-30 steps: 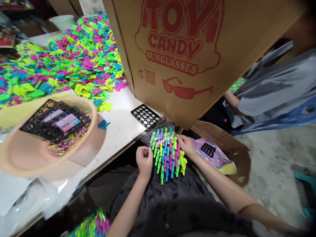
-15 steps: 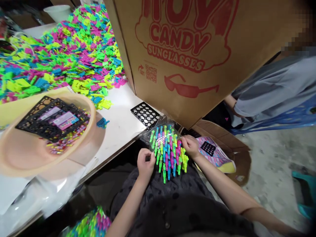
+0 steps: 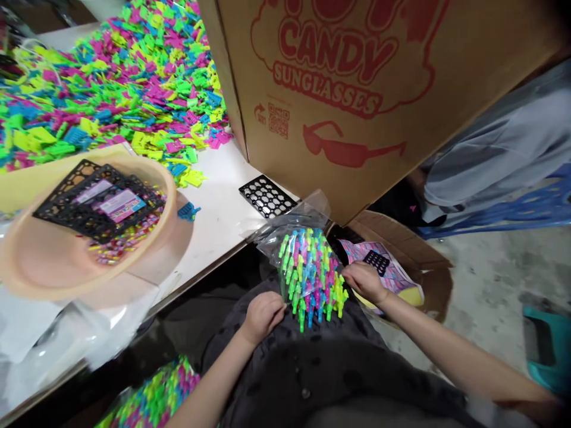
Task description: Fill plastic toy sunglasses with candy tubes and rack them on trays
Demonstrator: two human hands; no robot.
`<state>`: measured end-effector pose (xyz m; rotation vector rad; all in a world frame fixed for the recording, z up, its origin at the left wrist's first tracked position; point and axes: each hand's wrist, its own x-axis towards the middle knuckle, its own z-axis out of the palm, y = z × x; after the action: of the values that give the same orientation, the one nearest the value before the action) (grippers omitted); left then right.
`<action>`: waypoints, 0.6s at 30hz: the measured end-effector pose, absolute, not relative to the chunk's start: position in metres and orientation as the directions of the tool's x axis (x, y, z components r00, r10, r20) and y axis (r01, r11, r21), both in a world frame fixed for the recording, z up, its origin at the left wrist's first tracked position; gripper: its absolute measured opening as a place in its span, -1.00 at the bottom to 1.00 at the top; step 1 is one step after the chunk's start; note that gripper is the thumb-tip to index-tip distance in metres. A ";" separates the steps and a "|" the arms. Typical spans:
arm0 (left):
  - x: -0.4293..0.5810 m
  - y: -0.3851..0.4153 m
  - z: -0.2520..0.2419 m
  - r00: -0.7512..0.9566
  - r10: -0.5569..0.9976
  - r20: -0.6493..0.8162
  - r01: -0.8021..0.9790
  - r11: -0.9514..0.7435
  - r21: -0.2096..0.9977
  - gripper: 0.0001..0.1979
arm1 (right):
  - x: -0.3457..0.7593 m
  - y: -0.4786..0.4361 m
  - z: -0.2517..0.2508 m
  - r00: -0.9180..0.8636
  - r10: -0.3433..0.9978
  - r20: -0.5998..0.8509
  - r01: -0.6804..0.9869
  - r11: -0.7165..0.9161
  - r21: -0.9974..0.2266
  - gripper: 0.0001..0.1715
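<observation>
A block of small green, blue, pink and yellow plastic toys (image 3: 307,276) stands on my lap, packed in upright rows. A clear plastic bag (image 3: 314,208) surrounds much of it, its loose end crumpled toward the table edge. At the block's near left side, my left hand (image 3: 265,315) is closed, fingertips pinching the bag's edge. My right hand (image 3: 366,282) pinches the bag's edge on the other side, beside the yellow toys. The nearest toys poke out past the film.
A large cardboard box (image 3: 330,137) stands on the table beside a black grid tray (image 3: 267,196). Left are a peach basin (image 3: 27,267) with candies and grids, and a heap of toys (image 3: 134,89). A bagged bunch (image 3: 154,395) lies low left. Another person's grey sleeve (image 3: 495,142) shows right.
Both hands have moved toward me, drawing the bag farther down over the toys. More film now covers the block's sides. The view has shifted slightly.
</observation>
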<state>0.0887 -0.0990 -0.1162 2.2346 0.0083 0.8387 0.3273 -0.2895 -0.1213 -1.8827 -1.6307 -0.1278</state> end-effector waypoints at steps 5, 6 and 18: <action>0.094 -0.104 -0.106 0.743 0.435 0.510 -0.144 -0.639 0.755 -0.92 | 0.319 -0.285 -0.105 0.298 0.854 0.426 0.888 -0.085 -0.451 -0.56; 0.099 -0.104 -0.103 0.719 0.493 0.490 -0.113 -0.612 0.783 -0.92 | 0.318 -0.280 -0.101 0.326 0.845 0.425 0.879 -0.105 -0.465 -0.54; 0.118 -0.094 -0.034 0.542 0.783 0.303 -0.087 -0.307 0.948 -0.89 | 0.311 -0.247 -0.027 0.388 0.790 0.474 0.839 -0.090 -0.537 -0.49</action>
<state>0.1185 -0.0938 -0.0344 1.6634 0.5948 0.9729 0.3115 -0.2466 -0.0265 -1.8768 -1.4052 -0.0800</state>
